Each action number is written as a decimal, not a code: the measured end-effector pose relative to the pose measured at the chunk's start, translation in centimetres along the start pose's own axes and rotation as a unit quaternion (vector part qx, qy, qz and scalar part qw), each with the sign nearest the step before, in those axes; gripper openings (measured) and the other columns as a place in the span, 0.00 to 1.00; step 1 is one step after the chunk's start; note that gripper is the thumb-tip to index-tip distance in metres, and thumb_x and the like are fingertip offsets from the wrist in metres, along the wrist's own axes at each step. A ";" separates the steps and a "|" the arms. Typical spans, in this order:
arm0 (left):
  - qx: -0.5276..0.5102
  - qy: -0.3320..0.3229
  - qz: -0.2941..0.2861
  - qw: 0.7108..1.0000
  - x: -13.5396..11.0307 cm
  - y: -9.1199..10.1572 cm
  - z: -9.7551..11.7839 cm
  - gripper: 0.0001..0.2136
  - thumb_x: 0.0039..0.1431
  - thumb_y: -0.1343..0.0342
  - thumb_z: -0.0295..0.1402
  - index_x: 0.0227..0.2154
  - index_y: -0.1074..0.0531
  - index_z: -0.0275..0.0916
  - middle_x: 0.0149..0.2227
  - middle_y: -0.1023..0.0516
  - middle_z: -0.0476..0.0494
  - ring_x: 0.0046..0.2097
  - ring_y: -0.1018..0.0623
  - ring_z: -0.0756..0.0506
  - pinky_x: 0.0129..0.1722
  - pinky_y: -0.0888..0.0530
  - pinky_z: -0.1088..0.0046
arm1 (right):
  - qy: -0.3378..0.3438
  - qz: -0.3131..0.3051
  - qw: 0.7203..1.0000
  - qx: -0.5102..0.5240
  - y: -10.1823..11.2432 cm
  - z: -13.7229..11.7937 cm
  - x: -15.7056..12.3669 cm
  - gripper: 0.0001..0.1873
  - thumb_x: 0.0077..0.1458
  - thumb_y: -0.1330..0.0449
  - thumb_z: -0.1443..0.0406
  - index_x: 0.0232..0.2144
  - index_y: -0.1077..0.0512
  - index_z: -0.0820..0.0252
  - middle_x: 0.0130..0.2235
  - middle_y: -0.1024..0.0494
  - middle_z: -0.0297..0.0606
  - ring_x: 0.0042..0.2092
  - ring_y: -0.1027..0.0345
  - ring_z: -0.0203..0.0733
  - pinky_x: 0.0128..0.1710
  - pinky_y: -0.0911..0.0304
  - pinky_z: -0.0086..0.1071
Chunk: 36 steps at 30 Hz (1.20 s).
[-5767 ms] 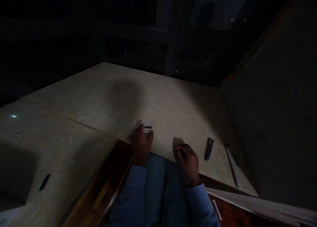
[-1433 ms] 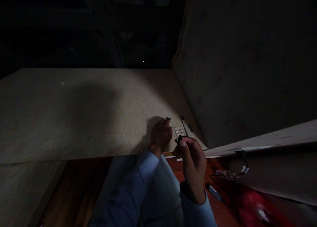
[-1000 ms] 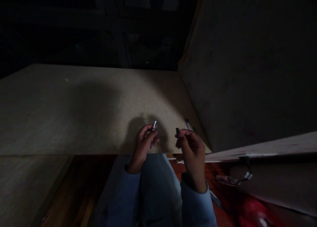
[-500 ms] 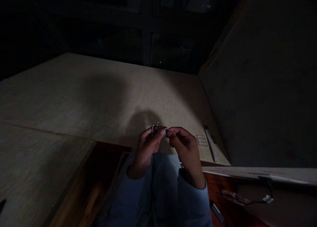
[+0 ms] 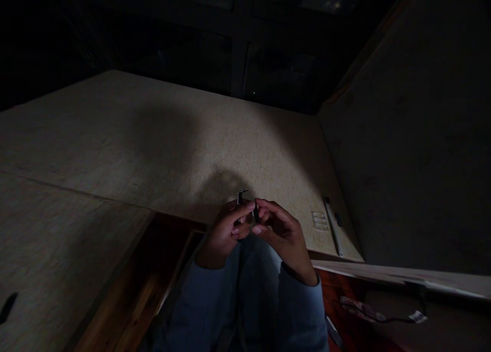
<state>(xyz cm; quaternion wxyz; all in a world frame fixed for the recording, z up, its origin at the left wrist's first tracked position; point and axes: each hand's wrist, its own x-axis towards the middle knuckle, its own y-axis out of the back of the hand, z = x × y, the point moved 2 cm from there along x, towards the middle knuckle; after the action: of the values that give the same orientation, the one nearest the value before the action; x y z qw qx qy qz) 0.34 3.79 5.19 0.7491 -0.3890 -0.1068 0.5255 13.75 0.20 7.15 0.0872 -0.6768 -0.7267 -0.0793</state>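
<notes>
My left hand (image 5: 224, 233) is closed around a small dark object with a shiny, jagged metal end (image 5: 242, 192) that sticks up past the fingers. Its exact kind is too dim and small to make out. Just right of the left fingertips is a narrow black piece (image 5: 256, 212), upright between the two hands. My right hand (image 5: 287, 234) has its index finger and thumb at the top and bottom of this piece, pinching it. Whether the black piece joins the dark object is hidden by the fingers. Both hands are above my lap, at the table's near edge.
The pale table (image 5: 230, 132) stretches ahead under dim light. To the right lie a clear segmented packet (image 5: 319, 220), a pale slim rod (image 5: 333, 228) and a small dark item (image 5: 338, 219). An open wooden drawer (image 5: 134, 311) is at lower left; a dark panel (image 5: 414, 152) rises on the right.
My right thumb has moved down from the index finger, so the pinch is wider and the black piece shows between the hands. The view has shifted slightly.
</notes>
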 end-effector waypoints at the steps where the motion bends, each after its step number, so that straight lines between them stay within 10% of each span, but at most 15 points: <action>1: 0.003 0.003 -0.011 1.000 -0.1 0.0 -0.1 0.22 0.47 0.31 0.42 0.20 0.38 0.36 0.15 0.45 0.58 0.15 0.49 0.60 0.14 0.52 0.83 | -0.002 -0.002 1.000 0.004 0.0 0.0 0.0 0.23 0.54 0.31 0.66 0.53 0.25 0.49 0.38 0.28 0.34 0.36 0.34 0.34 0.38 0.33 0.30; 18: 0.059 0.038 -0.073 0.995 0.0 -0.2 -0.5 0.29 0.56 0.46 0.61 0.30 0.29 0.33 0.18 0.40 0.54 0.15 0.48 0.58 0.15 0.52 0.79 | -0.072 0.181 0.976 0.101 0.8 -0.4 -0.5 0.17 0.48 0.29 0.63 0.41 0.23 0.57 0.34 0.27 0.34 0.37 0.32 0.35 0.37 0.33 0.27; 36: 0.168 0.010 -0.104 0.980 -0.8 0.0 -1.1 0.27 0.63 0.50 0.56 0.22 0.36 0.35 0.18 0.44 0.53 0.19 0.45 0.56 0.19 0.48 0.77 | -0.061 0.084 0.991 0.081 0.6 -0.8 -1.3 0.19 0.51 0.30 0.65 0.47 0.23 0.50 0.37 0.29 0.32 0.37 0.34 0.31 0.39 0.35 0.26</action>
<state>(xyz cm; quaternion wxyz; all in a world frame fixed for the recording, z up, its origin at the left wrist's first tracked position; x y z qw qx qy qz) 0.60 2.57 4.67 0.8556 -0.2495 -0.0492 0.4510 14.46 -1.21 7.66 0.1033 -0.7296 -0.6754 0.0292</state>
